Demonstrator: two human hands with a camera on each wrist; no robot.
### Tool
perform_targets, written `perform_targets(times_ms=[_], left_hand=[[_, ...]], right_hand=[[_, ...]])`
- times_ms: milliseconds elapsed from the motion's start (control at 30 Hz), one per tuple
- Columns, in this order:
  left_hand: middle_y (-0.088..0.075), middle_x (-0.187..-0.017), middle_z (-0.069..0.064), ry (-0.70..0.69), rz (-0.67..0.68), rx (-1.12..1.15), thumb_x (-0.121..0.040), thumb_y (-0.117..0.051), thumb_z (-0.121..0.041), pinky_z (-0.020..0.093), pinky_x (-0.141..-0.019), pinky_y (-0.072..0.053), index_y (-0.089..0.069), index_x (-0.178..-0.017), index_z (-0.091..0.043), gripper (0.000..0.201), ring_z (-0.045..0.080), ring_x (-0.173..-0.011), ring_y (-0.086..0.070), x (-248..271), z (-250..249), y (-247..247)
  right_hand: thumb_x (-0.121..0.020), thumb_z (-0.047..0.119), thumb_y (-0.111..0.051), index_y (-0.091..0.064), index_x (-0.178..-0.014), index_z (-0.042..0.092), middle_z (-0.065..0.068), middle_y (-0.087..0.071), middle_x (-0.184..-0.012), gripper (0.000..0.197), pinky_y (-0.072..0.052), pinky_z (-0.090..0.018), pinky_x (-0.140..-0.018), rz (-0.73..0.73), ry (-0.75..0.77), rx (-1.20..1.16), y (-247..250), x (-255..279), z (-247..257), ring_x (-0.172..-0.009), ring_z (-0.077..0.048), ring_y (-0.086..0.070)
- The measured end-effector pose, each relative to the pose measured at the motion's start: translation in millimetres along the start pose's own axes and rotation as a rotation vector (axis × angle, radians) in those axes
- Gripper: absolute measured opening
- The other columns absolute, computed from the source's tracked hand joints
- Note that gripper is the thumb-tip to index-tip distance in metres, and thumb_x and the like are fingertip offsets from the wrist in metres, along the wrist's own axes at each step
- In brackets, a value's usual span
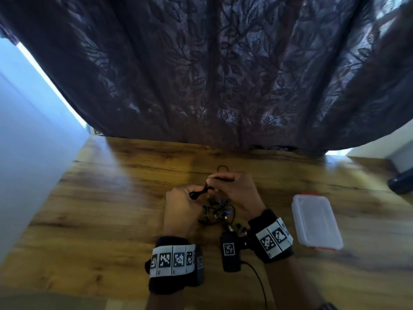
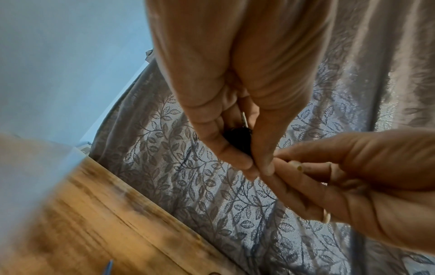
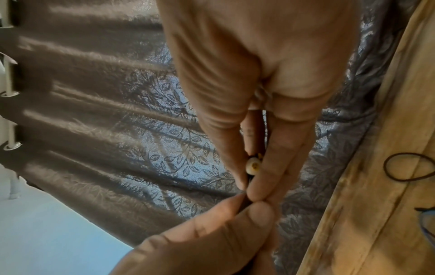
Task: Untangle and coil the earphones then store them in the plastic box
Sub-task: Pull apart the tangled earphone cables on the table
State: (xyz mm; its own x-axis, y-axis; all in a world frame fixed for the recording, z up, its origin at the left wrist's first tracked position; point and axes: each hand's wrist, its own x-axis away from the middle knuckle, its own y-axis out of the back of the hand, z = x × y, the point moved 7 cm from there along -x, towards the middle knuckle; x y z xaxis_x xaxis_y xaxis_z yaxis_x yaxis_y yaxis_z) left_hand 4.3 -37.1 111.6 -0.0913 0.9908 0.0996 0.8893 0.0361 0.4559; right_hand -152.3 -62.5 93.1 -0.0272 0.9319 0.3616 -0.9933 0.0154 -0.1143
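Item: tangled earphones point(image 1: 218, 209), cable pinched by left hand point(image 1: 181, 204) and right hand point(image 1: 234, 191). Risk: knots tightened if pulled hard. Plastic box point(image 1: 316, 222) lidded.

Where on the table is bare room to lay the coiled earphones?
Bare wood shows left of the left hand and between the right hand and the plastic box. Crowded: the earphones tangle under both hands, hair tie beyond.

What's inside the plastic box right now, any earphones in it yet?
The plastic box sits closed on the table, lid on; through the cloudy lid nothing dark shows. The earphones are a tangle between the left hand and right hand, which pinch the cable.
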Motion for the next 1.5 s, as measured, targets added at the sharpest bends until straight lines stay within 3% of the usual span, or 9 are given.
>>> perform_targets(times_ms=[133,300,467,633,833,933,1033,1200,1500], left_hand=[[-0.074,-0.088,-0.011,-0.110,-0.033,-0.079,-0.086,-0.075,-0.010,0.000,-0.073,-0.047,-0.079,-0.096,-0.016,0.013,-0.017,-0.073,-0.060,4,6,-10],[-0.077,-0.100,0.002,-0.204,-0.050,-0.138,-0.088,-0.071,-0.005,0.015,-0.087,-0.049,-0.079,-0.099,-0.011,0.015,0.011,-0.095,-0.068,24,16,-39],[-0.076,-0.102,0.003,-0.229,-0.073,-0.032,-0.087,-0.074,-0.010,-0.004,-0.076,-0.041,-0.077,-0.106,-0.008,0.019,0.008,-0.094,-0.066,64,17,-60],[-0.077,-0.093,-0.003,-0.194,-0.126,0.159,-0.086,-0.077,-0.016,0.028,-0.087,-0.058,-0.078,-0.104,-0.011,0.018,0.006,-0.088,-0.071,91,10,-75],[-0.076,-0.086,0.000,-0.164,-0.180,0.201,-0.083,-0.080,-0.014,0.038,-0.083,-0.061,-0.079,-0.098,-0.010,0.016,0.015,-0.082,-0.073,113,6,-89],[-0.076,-0.090,-0.002,-0.168,-0.237,0.226,-0.084,-0.079,-0.014,0.036,-0.087,-0.059,-0.079,-0.097,-0.012,0.014,0.012,-0.089,-0.072,122,10,-94],[-0.076,-0.094,-0.004,-0.151,-0.286,0.304,-0.086,-0.076,-0.013,0.029,-0.079,-0.058,-0.077,-0.095,-0.020,0.011,0.007,-0.086,-0.071,131,21,-98],[-0.076,-0.093,-0.007,-0.127,-0.328,0.403,-0.087,-0.076,-0.013,0.029,-0.080,-0.056,-0.073,-0.089,-0.028,0.015,0.009,-0.091,-0.072,140,30,-99],[-0.077,-0.095,-0.008,-0.101,-0.329,0.398,-0.085,-0.077,-0.017,0.029,-0.086,-0.056,-0.077,-0.098,-0.016,0.014,0.005,-0.091,-0.072,134,47,-91]], right_hand=[[-0.084,0.010,-0.080,-0.078,-0.098,0.005,-0.012,-0.078,-0.092,0.016,-0.062,-0.034,-0.084,-0.001,0.051,0.022,10,1,-14,-0.083,-0.021,-0.074],[-0.086,0.010,-0.077,-0.078,-0.095,0.009,-0.006,-0.079,-0.088,0.009,-0.062,-0.025,-0.076,-0.010,0.160,0.050,34,19,-37,-0.079,-0.017,-0.075],[-0.084,0.008,-0.078,-0.078,-0.095,0.004,-0.010,-0.079,-0.092,0.011,-0.062,-0.034,-0.085,-0.034,0.225,0.057,58,51,-49,-0.084,-0.018,-0.075],[-0.085,0.006,-0.077,-0.076,-0.101,-0.001,-0.015,-0.078,-0.096,0.018,-0.062,-0.033,-0.084,0.017,0.243,0.027,79,78,-44,-0.091,-0.027,-0.076],[-0.086,0.006,-0.075,-0.077,-0.092,0.006,-0.009,-0.079,-0.090,0.006,-0.063,-0.028,-0.077,0.123,0.311,0.118,93,97,-39,-0.084,-0.021,-0.076],[-0.092,0.022,-0.071,-0.076,-0.089,0.015,0.001,-0.078,-0.082,0.009,-0.061,-0.021,-0.067,0.148,0.361,0.271,105,101,-37,-0.075,-0.010,-0.075],[-0.096,0.031,-0.066,-0.077,-0.093,0.010,-0.006,-0.078,-0.084,0.023,-0.061,-0.029,-0.070,0.011,0.399,0.524,139,81,-44,-0.076,-0.018,-0.074],[-0.096,0.012,-0.060,-0.074,-0.108,0.013,-0.006,-0.071,-0.116,0.019,-0.052,-0.031,-0.092,0.020,0.311,1.296,152,27,-75,-0.107,-0.023,-0.066],[-0.103,-0.001,-0.038,-0.053,-0.131,0.000,-0.020,-0.056,-0.133,0.033,-0.052,-0.047,-0.094,0.167,0.289,1.821,115,3,-92,-0.121,-0.036,-0.056]])
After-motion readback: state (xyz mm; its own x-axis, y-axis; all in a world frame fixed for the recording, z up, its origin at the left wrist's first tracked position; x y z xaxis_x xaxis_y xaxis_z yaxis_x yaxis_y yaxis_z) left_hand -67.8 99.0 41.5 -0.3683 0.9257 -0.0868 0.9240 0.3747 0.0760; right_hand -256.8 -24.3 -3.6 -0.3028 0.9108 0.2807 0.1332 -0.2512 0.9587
